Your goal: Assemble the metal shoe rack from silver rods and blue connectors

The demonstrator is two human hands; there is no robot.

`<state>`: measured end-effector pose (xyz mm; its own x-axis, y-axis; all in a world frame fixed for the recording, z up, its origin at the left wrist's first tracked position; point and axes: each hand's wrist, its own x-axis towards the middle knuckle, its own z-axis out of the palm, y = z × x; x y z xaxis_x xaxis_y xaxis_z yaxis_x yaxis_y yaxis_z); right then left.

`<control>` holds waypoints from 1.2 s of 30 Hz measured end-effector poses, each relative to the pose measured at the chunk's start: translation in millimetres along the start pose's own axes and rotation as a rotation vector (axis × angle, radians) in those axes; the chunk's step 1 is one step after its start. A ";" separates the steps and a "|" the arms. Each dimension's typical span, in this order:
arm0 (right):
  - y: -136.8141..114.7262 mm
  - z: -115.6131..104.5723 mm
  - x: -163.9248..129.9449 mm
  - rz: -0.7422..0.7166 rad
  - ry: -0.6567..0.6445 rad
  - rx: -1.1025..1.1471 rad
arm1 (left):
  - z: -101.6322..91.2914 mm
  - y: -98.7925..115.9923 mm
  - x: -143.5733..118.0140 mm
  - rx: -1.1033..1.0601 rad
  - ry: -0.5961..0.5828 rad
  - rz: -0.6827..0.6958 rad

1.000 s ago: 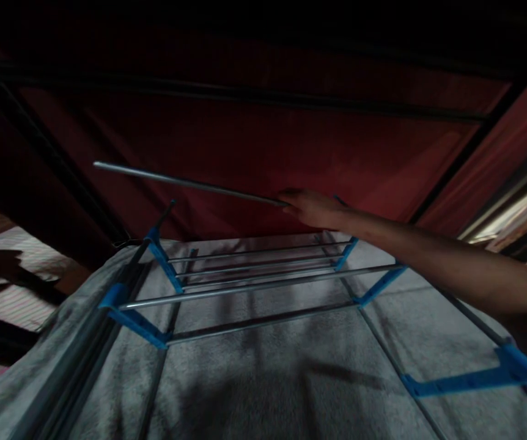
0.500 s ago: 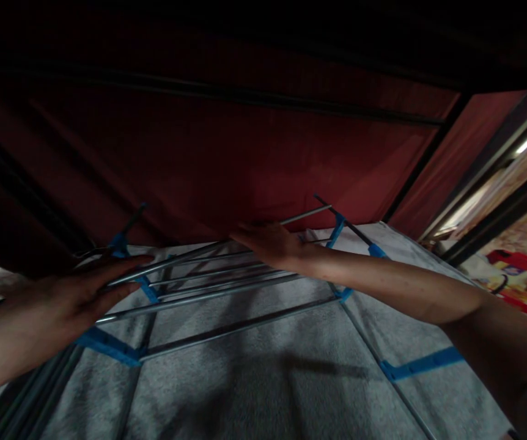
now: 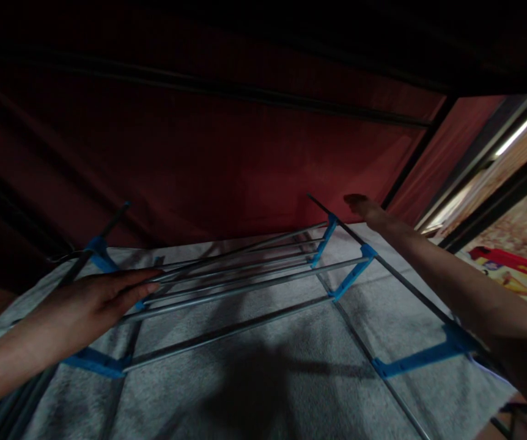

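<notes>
Grey cloth [image 3: 272,397]: spread beneath the rack [image 3: 231,332], creased, shadowed in front.
Dark tubes [image 3: 20,403]: lying left of the rack.
Left hand [image 3: 103,296]: closed on one end of a metal bar [image 3: 291,235], above the rack's left part.
Metal bar: slanting over the rack's crossbars towards the rear right blue bracket [image 3: 322,244]; contact there unclear.
Right hand [image 3: 359,203]: well apart from the left, beyond the rack's right side; grasp too dark to tell.
Printed package [image 3: 515,282]: right of the rack, red and yellow, lettering too blurred to read.
Red panel [image 3: 245,153]: upright behind the rack, crossed by dark strips.
</notes>
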<state>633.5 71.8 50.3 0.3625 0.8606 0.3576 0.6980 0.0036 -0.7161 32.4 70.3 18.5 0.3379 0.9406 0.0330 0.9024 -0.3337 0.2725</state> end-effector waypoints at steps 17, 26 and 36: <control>10.2 36.7 -24.9 0.496 -0.198 0.327 | 12.5 -0.4 11.4 -0.055 -0.042 -0.027; 0.4 36.3 -29.5 0.513 -0.219 0.342 | 7.0 -6.8 12.5 -0.059 -0.058 0.006; -5.8 36.4 -32.7 0.534 -0.219 0.356 | 9.5 -11.4 13.9 -0.036 -0.069 0.008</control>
<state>595.1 62.1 21.0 0.4417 0.8739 -0.2030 0.1984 -0.3158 -0.9278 29.4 86.6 6.7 0.3635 0.9311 -0.0311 0.8901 -0.3372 0.3067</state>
